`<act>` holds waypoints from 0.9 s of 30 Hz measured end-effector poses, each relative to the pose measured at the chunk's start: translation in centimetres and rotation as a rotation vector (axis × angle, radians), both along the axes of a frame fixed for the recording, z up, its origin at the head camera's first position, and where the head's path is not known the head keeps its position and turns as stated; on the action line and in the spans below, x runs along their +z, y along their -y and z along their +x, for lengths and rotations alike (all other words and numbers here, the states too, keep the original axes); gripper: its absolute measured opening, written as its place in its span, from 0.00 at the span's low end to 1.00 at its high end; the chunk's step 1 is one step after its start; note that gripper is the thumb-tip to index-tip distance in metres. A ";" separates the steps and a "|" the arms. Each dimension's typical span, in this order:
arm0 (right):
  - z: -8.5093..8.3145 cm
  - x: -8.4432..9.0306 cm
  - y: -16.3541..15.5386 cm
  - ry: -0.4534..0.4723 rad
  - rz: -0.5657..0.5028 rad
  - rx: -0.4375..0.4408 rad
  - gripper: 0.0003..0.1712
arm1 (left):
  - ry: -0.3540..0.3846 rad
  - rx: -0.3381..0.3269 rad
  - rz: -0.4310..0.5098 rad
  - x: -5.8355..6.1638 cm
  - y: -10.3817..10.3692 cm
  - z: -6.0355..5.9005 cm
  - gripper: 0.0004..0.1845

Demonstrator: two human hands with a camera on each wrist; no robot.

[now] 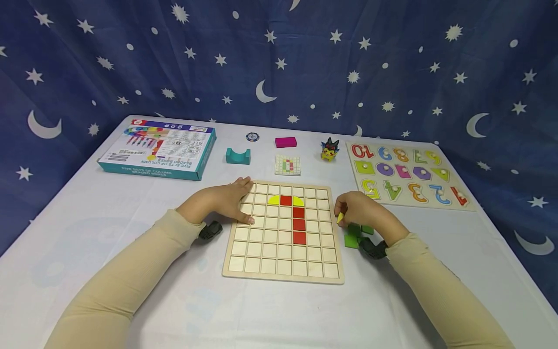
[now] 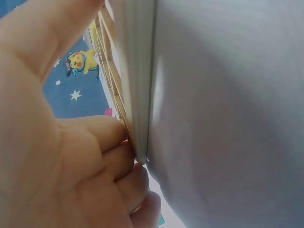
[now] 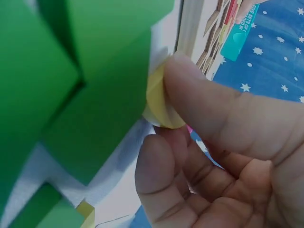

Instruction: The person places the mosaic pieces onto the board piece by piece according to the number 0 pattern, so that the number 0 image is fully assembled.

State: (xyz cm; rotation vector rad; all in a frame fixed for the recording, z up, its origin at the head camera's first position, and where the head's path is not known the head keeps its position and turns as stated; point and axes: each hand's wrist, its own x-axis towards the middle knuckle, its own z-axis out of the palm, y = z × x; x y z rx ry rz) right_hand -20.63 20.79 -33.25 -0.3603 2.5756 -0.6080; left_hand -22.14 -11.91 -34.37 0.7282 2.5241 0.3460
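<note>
A wooden grid board (image 1: 283, 279) lies in front of me in the head view. It carries several red square tiles (image 1: 299, 224), one in an upper row and the others down a column. A yellow rounded tile (image 1: 273, 200) sits on each side of the top red one. My left hand (image 1: 224, 199) rests on the board's upper left edge, thumb over the left cells. Just right of the board, my right hand (image 1: 359, 209) pinches another yellow rounded tile (image 3: 156, 97) between thumb and fingers. Green tiles (image 1: 351, 241) lie on the table under that hand, partly hidden by it.
Behind the board stand a small pattern card (image 1: 287, 165), a teal arch block (image 1: 238, 156), a magenta block (image 1: 286, 142), a poker chip (image 1: 253, 137) and a toy figure (image 1: 330, 149). A boxed set (image 1: 159, 150) lies back left, a number puzzle (image 1: 405, 174) at right.
</note>
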 end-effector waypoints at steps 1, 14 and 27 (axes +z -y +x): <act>0.0 0.0 0.0 -0.002 -0.001 0.006 0.11 | 0.000 0.000 0.000 0.0 0.0 0.0 0.57; 0.1 1.4 -0.8 -0.007 -0.003 0.157 0.11 | 0.007 0.006 0.002 0.2 0.0 0.1 0.57; 0.4 1.9 -0.3 -0.045 -0.068 0.204 0.14 | 0.015 0.006 0.000 0.1 -0.1 0.1 0.58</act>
